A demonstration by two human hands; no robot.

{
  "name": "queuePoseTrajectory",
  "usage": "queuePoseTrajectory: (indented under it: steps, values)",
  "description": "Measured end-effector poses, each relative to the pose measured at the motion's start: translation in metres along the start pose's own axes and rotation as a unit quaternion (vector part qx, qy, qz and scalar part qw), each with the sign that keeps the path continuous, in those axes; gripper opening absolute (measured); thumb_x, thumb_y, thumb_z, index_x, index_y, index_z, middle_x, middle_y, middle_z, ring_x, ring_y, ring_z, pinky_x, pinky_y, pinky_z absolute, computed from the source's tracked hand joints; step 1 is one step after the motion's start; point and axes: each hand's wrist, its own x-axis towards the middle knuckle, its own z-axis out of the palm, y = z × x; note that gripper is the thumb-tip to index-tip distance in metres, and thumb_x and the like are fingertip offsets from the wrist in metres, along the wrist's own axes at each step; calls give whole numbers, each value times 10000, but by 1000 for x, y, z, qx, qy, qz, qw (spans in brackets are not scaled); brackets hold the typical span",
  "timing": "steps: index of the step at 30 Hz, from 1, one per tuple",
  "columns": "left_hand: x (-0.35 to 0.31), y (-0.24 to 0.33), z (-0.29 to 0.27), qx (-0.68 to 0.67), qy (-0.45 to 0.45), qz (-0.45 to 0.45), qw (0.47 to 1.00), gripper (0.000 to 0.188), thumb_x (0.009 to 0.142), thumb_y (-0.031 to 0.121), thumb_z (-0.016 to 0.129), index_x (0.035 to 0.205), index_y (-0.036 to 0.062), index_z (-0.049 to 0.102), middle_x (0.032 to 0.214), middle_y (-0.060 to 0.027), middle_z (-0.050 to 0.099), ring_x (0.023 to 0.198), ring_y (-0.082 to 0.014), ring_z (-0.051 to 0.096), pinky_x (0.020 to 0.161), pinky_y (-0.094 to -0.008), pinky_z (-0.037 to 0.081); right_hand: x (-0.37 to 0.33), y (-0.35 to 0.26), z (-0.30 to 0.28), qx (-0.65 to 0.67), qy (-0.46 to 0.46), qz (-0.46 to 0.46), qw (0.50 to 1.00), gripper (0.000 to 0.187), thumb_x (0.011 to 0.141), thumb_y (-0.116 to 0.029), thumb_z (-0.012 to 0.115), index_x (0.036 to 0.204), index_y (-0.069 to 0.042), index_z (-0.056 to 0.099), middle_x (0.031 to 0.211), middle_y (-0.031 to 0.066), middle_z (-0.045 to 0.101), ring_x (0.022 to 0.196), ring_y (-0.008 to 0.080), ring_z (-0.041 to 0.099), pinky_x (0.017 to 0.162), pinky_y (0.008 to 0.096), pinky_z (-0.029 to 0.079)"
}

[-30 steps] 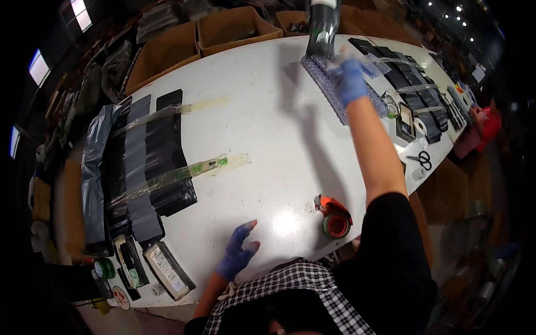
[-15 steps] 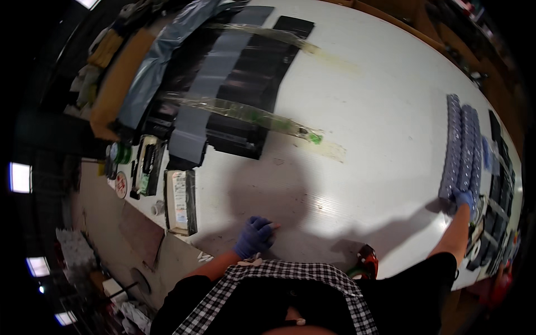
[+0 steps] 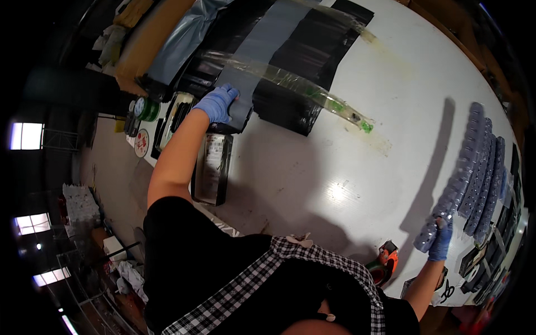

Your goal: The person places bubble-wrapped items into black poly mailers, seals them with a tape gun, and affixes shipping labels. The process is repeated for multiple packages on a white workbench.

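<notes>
My right hand (image 3: 440,241), in a blue glove, is closed round the near end of a long bubble-wrapped roll (image 3: 464,162). That roll is tilted and casts a long shadow on the table. Beside it lie other bubble-wrapped rolls (image 3: 484,181), side by side. At the left, my gloved left hand (image 3: 216,105) has its fingers closed at the near end of a grey plastic mailing bag (image 3: 254,56). This bag lies among overlapping black plastic bags (image 3: 293,103), which clear tape strips (image 3: 304,86) cross; the fingertips are partly hidden.
An open narrow box (image 3: 213,167) with papers stands near the left table edge, by a green tape roll (image 3: 146,109). An orange-and-black tape dispenser (image 3: 386,258) sits close to my body. More black bags (image 3: 497,245) lie at the right edge of the white table (image 3: 357,162).
My left hand has gone from near my body forward to the bags' near end. My right hand has drawn one bubble-wrapped roll toward me, apart from the others. The view has turned.
</notes>
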Motion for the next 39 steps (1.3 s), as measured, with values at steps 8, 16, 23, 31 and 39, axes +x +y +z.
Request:
queuePoseTrajectory:
  steps: [8, 16, 23, 31, 39]
  values:
    - [-16, -18, 31, 60, 95, 107, 988, 683, 594, 193, 865, 1202, 102, 568, 1421, -165, 416, 1244, -389, 476, 1057, -390, 435, 16, 44, 128, -449, 108, -110, 880, 893, 686, -139, 761, 1446, -16, 307, 1276, 215, 567, 1145, 332, 591, 973, 390, 475]
    - [-29, -45, 47, 127, 129, 238, 954, 233, 762, 168, 695, 982, 90, 684, 1247, -82, 605, 1106, -308, 591, 925, -389, 510, 20, 31, 149, -418, 91, -98, 899, 971, 660, -79, 764, 1483, -62, 249, 1296, 196, 545, 1135, 308, 589, 990, 363, 477]
    - [-27, -63, 52, -129, 156, 150, 968, 172, 821, 64, 651, 984, 62, 706, 1025, -92, 706, 953, -249, 674, 875, -342, 539, 18, 34, 151, -443, 107, -105, 884, 941, 688, -38, 727, 1496, -70, 246, 1302, 170, 540, 1131, 265, 583, 978, 347, 483]
    - [-23, -78, 41, -410, -9, -31, 911, 175, 910, 91, 650, 1062, 28, 708, 983, -74, 718, 947, -146, 659, 893, -275, 512, -64, 17, 204, -303, -133, -252, 910, 937, 670, 6, 661, 1515, -77, 265, 1307, 175, 573, 1090, 289, 640, 887, 374, 555]
    - [-34, -61, 45, -352, 31, 58, 934, 318, 710, -1, 791, 1002, 42, 670, 1152, -94, 638, 1011, -198, 646, 883, -306, 530, -68, 21, 294, -492, -310, -254, 772, 922, 625, -161, 766, 1471, -255, 414, 1151, 165, 625, 929, 364, 659, 792, 388, 567]
